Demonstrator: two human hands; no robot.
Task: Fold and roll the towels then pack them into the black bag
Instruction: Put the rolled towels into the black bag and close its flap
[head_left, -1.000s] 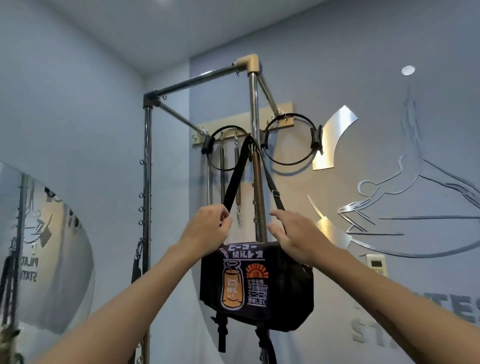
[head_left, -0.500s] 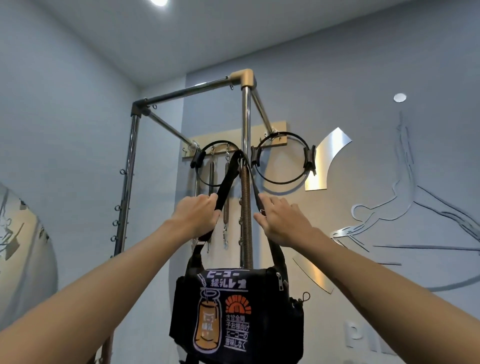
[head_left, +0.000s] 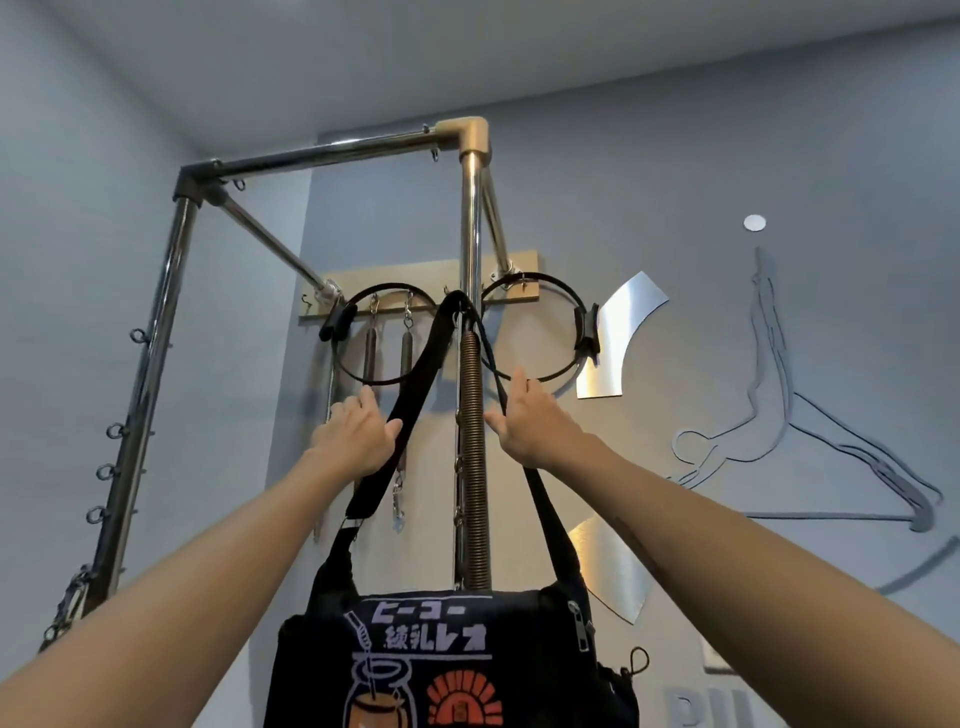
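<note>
Both hands are up on the strap (head_left: 415, 410) of the black bag (head_left: 457, 660): the left hand (head_left: 358, 436) curls round the wide left run, and the right hand (head_left: 530, 421) pinches the narrow right run. The bag hangs from the upright pole of the steel frame (head_left: 471, 218), its strap looped over a hook by the long spring (head_left: 474, 457). Here's the risk: the loop could snag on that hook or catch the spring's coils if it's tugged sideways, and the bag may swing. Its printed face points toward the camera, flap at the top, strap running vertically. No towels in sight.
</note>
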